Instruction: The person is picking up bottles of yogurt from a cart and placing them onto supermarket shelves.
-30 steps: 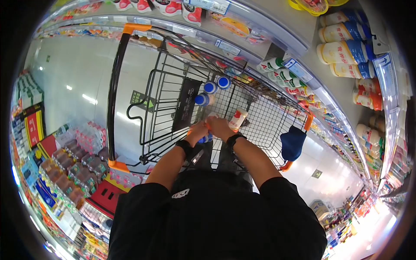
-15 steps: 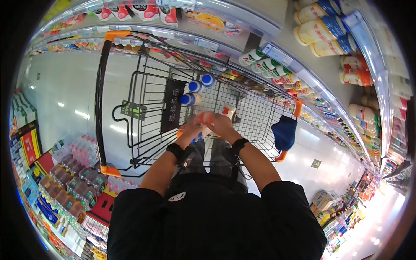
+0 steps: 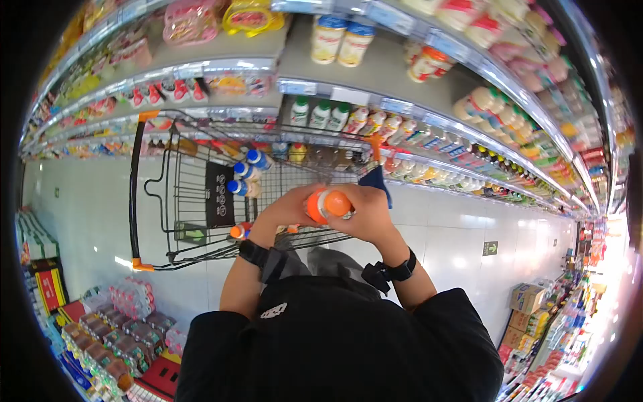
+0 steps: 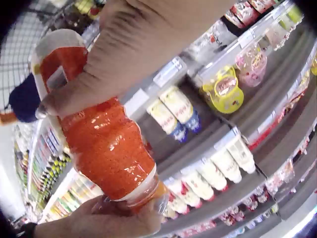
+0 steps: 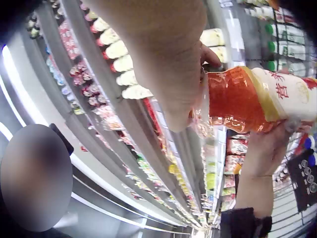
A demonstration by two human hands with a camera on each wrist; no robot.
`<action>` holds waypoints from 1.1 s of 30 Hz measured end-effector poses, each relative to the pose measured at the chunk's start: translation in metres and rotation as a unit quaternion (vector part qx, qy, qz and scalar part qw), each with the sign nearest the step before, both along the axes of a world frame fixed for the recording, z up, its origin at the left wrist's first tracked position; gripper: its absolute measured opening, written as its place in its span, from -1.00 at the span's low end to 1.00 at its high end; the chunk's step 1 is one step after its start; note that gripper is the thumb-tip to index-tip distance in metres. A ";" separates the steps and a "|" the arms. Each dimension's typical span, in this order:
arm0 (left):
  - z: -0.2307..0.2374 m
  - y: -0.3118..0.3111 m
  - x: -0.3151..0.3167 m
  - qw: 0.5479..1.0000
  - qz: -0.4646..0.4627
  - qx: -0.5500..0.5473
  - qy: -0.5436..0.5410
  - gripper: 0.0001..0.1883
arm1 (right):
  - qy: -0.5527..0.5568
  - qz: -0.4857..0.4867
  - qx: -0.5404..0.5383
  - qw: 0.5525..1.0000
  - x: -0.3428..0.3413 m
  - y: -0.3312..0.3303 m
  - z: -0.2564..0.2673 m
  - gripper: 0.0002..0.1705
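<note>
Both hands hold a plastic drink bottle [image 3: 315, 206] with an orange and white label and an orange cap [image 3: 337, 203], up over the shopping cart's near side. My left hand [image 3: 291, 206] grips the label part, its thumb pressed across the label in the left wrist view. Around the neck and cap end are the fingers of my right hand [image 3: 368, 213]. That hand's palm hides part of the cap in the right wrist view. Several blue-capped bottles [image 3: 246, 171] stand in the cart [image 3: 288, 181], and an orange-capped bottle [image 3: 240, 231] is at its near side.
Shelves of bottled drinks [image 3: 320, 115] run along the far side of the cart. Its black handle [image 3: 134, 194] is at the left, and a dark blue cloth [image 3: 376, 185] hangs at the right corner. Packed drinks [image 3: 120, 328] are stacked low at the left.
The hands have lifted the orange bottle from low over the cart toward the head camera and rightward. The view has turned, showing more of the shelves ahead.
</note>
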State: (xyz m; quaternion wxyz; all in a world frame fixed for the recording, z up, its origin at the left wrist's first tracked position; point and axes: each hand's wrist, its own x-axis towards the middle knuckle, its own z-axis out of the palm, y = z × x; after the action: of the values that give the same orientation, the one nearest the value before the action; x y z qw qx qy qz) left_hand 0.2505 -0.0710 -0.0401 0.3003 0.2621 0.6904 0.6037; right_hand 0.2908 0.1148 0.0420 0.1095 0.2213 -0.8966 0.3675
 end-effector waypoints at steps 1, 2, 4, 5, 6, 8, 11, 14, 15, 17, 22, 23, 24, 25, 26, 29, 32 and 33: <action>0.016 0.018 0.007 1.000 -0.017 0.009 0.016 -0.20 | 0.015 -0.015 -0.027 0.999 0.009 0.014 0.012 -0.57; 0.028 0.034 0.015 0.999 -0.035 0.017 0.031 -0.22 | 0.002 -0.033 -0.037 0.999 0.019 0.029 0.029 -0.60; 0.055 0.060 0.028 0.996 -0.087 0.018 0.032 -0.27 | -0.047 -0.086 -0.068 0.993 0.036 0.056 0.052 -0.61; 0.065 0.070 0.034 0.993 -0.108 0.029 0.029 -0.28 | -0.071 -0.112 -0.085 0.987 0.044 0.069 0.060 -0.62; 0.072 0.079 0.037 0.990 -0.129 0.040 0.026 -0.28 | -0.030 -0.120 -0.115 0.986 0.050 0.081 0.062 -0.65; 0.093 0.092 0.048 0.984 -0.136 0.107 -0.036 -0.31 | -0.048 -0.125 -0.332 0.934 0.066 0.094 0.076 -0.69; 0.123 0.101 0.057 0.950 -0.093 0.273 -0.121 -0.32 | -0.074 -0.098 -0.405 0.906 0.084 0.113 0.072 -0.69; 0.156 0.099 0.053 0.953 -0.055 0.284 -0.095 -0.38 | -0.152 -0.024 -0.366 0.918 0.085 0.112 0.065 -0.59; 0.167 0.098 0.053 0.954 -0.030 0.284 -0.094 -0.40 | -0.095 0.010 -0.316 0.944 0.084 0.107 0.064 -0.55; 0.177 0.096 0.056 0.943 0.024 0.320 -0.089 -0.43 | 0.018 0.076 -0.212 0.974 0.081 0.089 0.061 -0.47; 0.194 0.081 0.057 0.941 0.063 0.326 -0.074 -0.46 | -0.315 0.286 -0.572 0.701 0.073 0.042 0.056 -0.19; 0.200 0.074 0.058 0.948 0.074 0.305 -0.059 -0.46 | -0.363 0.354 -0.598 0.620 0.067 0.036 0.056 -0.13; 0.205 0.071 0.058 0.951 0.088 0.292 -0.053 -0.47 | -0.358 0.348 -0.620 0.605 0.066 0.031 0.064 -0.06; 0.212 0.066 0.059 0.952 0.094 0.288 -0.051 -0.47 | -0.355 0.355 -0.592 0.630 0.062 0.027 0.069 -0.06; 0.218 0.061 0.058 0.953 0.098 0.284 -0.048 -0.47 | -0.350 0.361 -0.565 0.654 0.057 0.024 0.073 -0.05; 0.226 0.044 0.051 0.954 0.072 0.289 -0.043 -0.44 | -0.351 0.320 -0.554 0.683 0.053 0.010 0.079 -0.06; 0.217 0.035 0.042 0.929 0.023 0.363 -0.061 -0.43 | -0.343 0.329 -0.570 0.670 0.056 -0.008 0.095 -0.11; 0.217 0.034 0.043 0.921 0.030 0.380 -0.079 -0.44 | -0.372 0.359 -0.586 0.624 0.054 -0.011 0.094 -0.12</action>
State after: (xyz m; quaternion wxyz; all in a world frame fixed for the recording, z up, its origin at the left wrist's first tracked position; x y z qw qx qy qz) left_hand 0.2933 -0.0371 0.1766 0.2133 0.2872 0.3909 0.8481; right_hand 0.3450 0.1034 0.1362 -0.2672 0.2596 -0.3054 0.8764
